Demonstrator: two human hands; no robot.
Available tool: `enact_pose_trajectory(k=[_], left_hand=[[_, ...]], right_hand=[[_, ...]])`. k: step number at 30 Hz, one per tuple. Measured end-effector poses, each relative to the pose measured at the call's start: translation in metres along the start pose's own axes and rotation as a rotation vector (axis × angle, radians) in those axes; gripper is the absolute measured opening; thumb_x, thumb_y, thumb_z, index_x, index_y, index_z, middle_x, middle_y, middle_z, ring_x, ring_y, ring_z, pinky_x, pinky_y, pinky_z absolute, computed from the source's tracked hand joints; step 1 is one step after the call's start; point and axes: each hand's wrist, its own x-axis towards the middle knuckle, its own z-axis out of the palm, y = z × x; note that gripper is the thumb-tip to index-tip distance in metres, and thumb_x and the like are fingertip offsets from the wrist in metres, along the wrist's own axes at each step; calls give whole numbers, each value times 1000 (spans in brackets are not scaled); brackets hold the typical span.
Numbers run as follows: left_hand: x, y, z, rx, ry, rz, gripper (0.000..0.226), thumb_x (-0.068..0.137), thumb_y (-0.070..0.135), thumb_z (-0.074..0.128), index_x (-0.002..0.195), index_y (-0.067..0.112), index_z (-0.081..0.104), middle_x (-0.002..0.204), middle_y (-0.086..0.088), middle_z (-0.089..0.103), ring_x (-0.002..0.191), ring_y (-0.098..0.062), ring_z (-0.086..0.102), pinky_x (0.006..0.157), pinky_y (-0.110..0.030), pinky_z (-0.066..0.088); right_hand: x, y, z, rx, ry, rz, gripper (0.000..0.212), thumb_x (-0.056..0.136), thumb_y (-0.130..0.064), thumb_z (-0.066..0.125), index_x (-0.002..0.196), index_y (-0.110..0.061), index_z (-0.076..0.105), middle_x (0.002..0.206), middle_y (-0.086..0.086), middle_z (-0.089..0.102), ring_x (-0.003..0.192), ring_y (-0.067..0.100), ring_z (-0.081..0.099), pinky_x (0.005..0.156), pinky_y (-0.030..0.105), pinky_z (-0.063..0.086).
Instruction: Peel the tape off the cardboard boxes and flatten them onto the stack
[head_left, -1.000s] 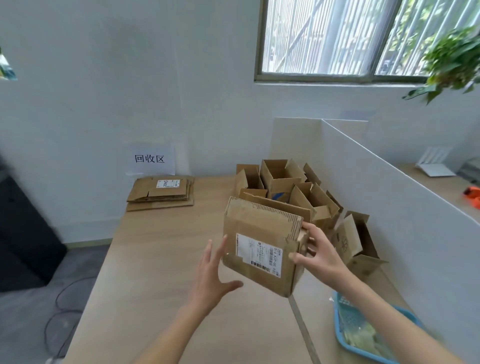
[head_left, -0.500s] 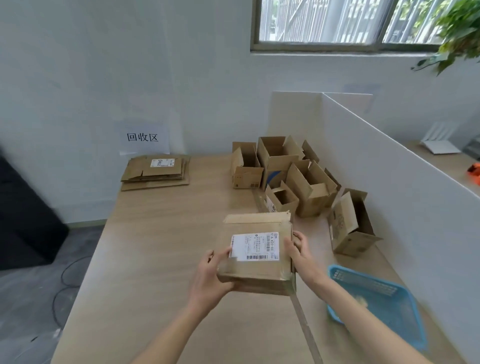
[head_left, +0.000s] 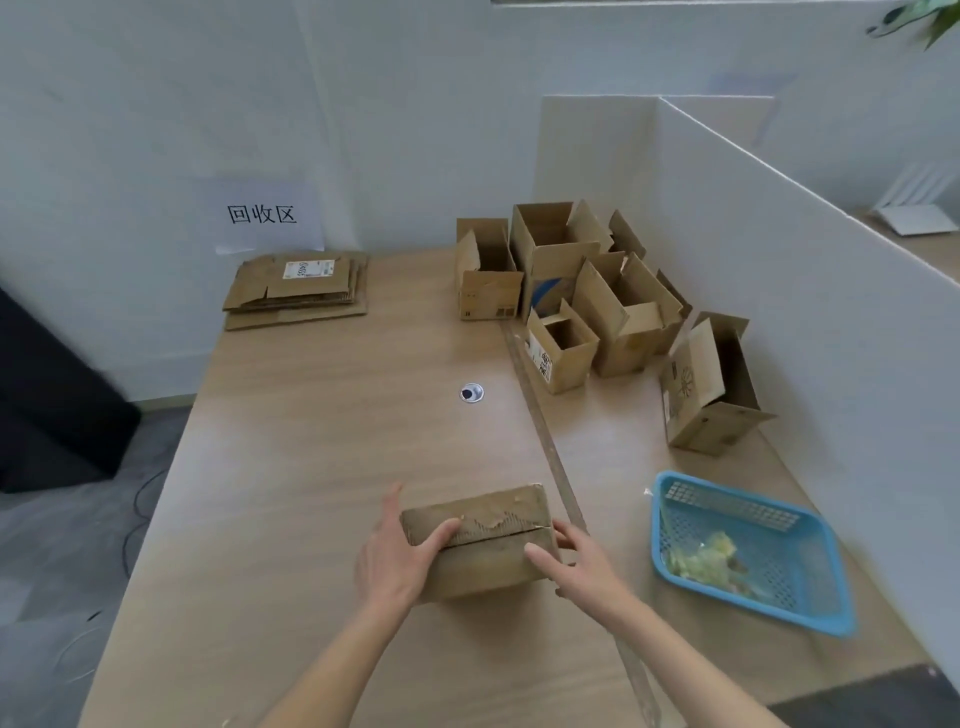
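Observation:
A closed brown cardboard box (head_left: 483, 540) rests on the wooden table (head_left: 311, 441) close to me, its torn flap seam facing up. My left hand (head_left: 397, 558) grips its left end, thumb laid across the top seam. My right hand (head_left: 576, 561) holds its right end, with the thumb on the top face. A stack of flattened boxes (head_left: 298, 286) lies at the table's far left under a wall sign. Several open cardboard boxes (head_left: 582, 296) stand clustered at the far right by the partition.
A blue plastic basket (head_left: 748, 551) with crumpled tape scraps sits to the right of my hands. One open box (head_left: 711, 384) lies on its side near the white partition (head_left: 779, 270). A cable grommet (head_left: 471, 393) sits mid-table. A seam strip (head_left: 550, 447) runs along the table.
The box has been turned over and lowered onto the table, so the label face no longer shows and the seam faces up. Both hands came down with it, and my view tilted downward.

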Motion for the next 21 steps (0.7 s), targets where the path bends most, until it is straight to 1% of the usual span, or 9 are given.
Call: enact_pose_trajectory(k=[3, 6, 7, 9, 11, 13, 15, 18, 21], left_hand=[[-1, -1, 19, 50, -46, 53, 93, 76, 77, 66, 152, 43, 27, 129, -7, 58, 120, -32, 57, 90, -40, 47], [2, 4, 32, 134, -14, 86, 78, 84, 72, 62, 151, 45, 30, 144, -11, 37, 130, -34, 48, 98, -44, 48], [5, 5, 35, 191, 32, 158, 75, 85, 70, 61, 150, 45, 33, 152, -12, 28, 136, -35, 42, 103, -46, 45], [15, 4, 44, 365, 74, 459, 75, 85, 74, 56, 150, 43, 36, 163, -8, 18, 146, -32, 27, 117, -46, 30], [26, 4, 57, 528, -20, 748, 82, 83, 82, 46, 153, 40, 36, 168, -4, 17, 153, -26, 21, 122, -44, 13], [35, 7, 68, 570, -104, 826, 91, 80, 87, 42, 157, 40, 31, 170, -2, 13, 156, -24, 15, 124, -42, 3], [45, 9, 75, 542, -90, 789, 90, 79, 87, 43, 156, 41, 33, 168, -4, 20, 155, -23, 14, 125, -40, 1], [51, 12, 81, 559, -61, 772, 84, 79, 83, 46, 151, 41, 39, 163, -6, 30, 151, -25, 23, 124, -41, 7], [46, 8, 89, 593, -39, 758, 85, 78, 84, 45, 152, 43, 35, 168, -8, 19, 155, -26, 17, 125, -49, 9]], right_hand=[[0, 21, 13, 49, 76, 43, 70, 67, -75, 69, 127, -40, 60, 115, -14, 66, 88, 11, 73, 76, 41, 63], [10, 28, 19, 106, 127, 67, 77, 62, -78, 68, 125, -34, 62, 109, -6, 69, 78, 15, 73, 66, 36, 63], [14, 27, 20, 113, 143, 73, 79, 61, -80, 68, 123, -33, 62, 108, -5, 69, 78, 17, 72, 66, 35, 62], [28, 26, 20, 114, 188, 68, 77, 58, -83, 69, 116, -33, 67, 101, -8, 72, 79, 15, 72, 74, 40, 62], [46, 26, 18, 119, 233, 80, 77, 54, -85, 71, 109, -31, 72, 96, -10, 73, 85, 12, 72, 81, 43, 61], [61, 26, 17, 127, 256, 89, 76, 50, -87, 72, 103, -33, 71, 95, -11, 72, 88, 12, 72, 83, 43, 61], [64, 26, 15, 158, 276, 69, 66, 51, -84, 75, 98, -39, 67, 96, -12, 70, 86, 14, 73, 83, 42, 61], [48, 37, 14, 253, 234, -17, 49, 69, -56, 87, 111, -40, 67, 111, -15, 69, 89, 7, 73, 84, 29, 59], [35, 46, 17, 320, 217, -81, 36, 81, -22, 86, 110, -35, 69, 115, -10, 70, 92, 6, 73, 81, 22, 58]])
